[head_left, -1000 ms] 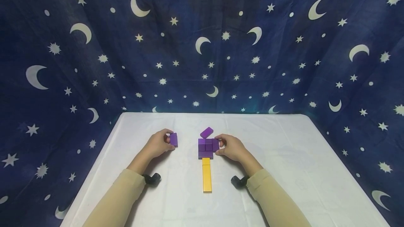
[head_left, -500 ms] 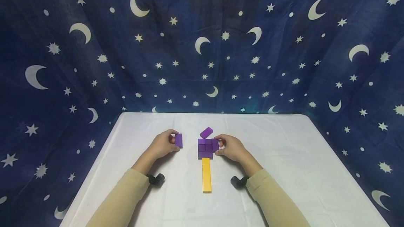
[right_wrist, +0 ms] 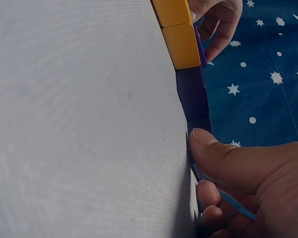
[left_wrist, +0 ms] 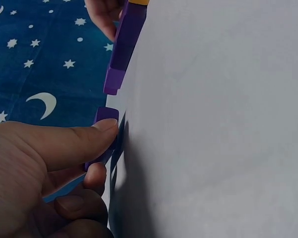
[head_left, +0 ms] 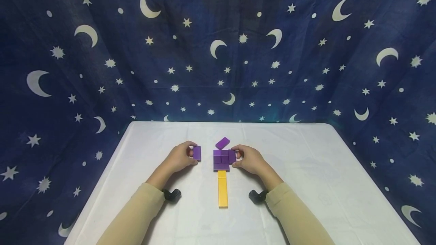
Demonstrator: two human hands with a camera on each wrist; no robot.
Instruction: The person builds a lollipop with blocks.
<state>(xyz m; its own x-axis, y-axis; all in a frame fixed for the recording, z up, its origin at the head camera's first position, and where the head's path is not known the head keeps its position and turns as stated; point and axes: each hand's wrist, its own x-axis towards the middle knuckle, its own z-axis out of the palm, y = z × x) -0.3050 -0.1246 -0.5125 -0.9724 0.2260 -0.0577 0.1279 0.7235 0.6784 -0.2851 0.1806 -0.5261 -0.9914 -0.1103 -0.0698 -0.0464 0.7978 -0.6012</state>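
Observation:
My left hand (head_left: 180, 156) pinches a purple block (head_left: 197, 154) between thumb and fingers, a short gap to the left of a cluster of purple blocks (head_left: 221, 166). At the cluster's right side, my right hand (head_left: 250, 158) pinches another purple block (head_left: 232, 156), which sits against its neighbours. Below the cluster, a yellow strip (head_left: 223, 192) of blocks runs toward me. Behind it lies a tilted loose purple block (head_left: 223, 143). The left wrist view shows the thumb (left_wrist: 79, 144) over the held purple block; in the right wrist view the thumb (right_wrist: 228, 158) partly hides the other.
A white cloth covers the table (head_left: 299, 184). Behind and beside it hangs a dark blue curtain (head_left: 190, 56) with moons and stars. Each wrist wears a black camera mount (head_left: 257, 196).
My left hand has moved to the right with its purple block, closer to the cluster. The right hand has stayed in place on its block.

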